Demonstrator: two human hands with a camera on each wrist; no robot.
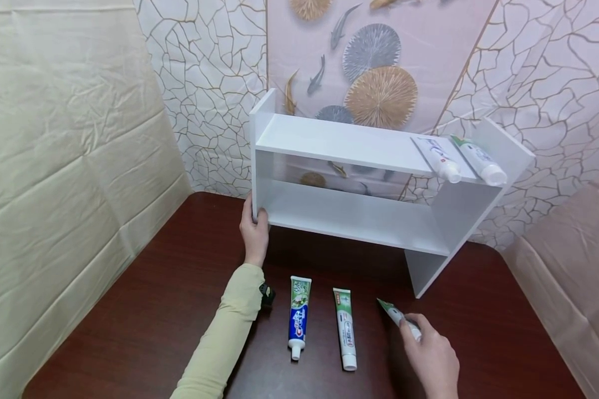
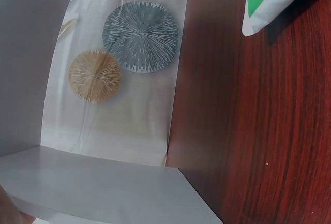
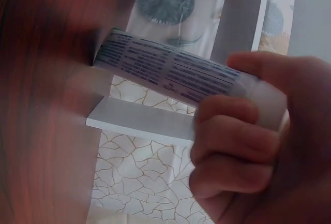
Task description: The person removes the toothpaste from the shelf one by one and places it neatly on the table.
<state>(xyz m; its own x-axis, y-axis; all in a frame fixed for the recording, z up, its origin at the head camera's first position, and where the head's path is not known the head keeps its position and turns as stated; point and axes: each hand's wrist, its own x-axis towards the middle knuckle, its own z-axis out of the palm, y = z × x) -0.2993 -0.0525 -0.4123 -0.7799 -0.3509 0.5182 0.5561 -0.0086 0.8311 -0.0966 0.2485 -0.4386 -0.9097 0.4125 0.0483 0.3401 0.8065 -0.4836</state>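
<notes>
My left hand (image 1: 256, 235) grips the lower part of the left side panel of a white two-tier shelf (image 1: 349, 219), thumb in front. A green-and-white toothpaste tube (image 1: 395, 316) is in my right hand (image 1: 431, 354), above the table's right part. In the right wrist view, the fingers curl round the cap end of that tube (image 3: 165, 69), and its printed back shows. To its left lie a blue-and-green Crest toothpaste tube (image 1: 298, 318) and a white-and-green toothpaste tube (image 1: 345, 330), caps toward me.
Two more toothpaste tubes, one white (image 1: 438, 159) and one green-and-white (image 1: 479, 160), lie on the right end of the upper shelf board, caps outward. The dark wooden table (image 1: 130, 321) meets patterned cloth (image 1: 209, 100) behind. A small black object (image 1: 267, 296) is beside my left wrist.
</notes>
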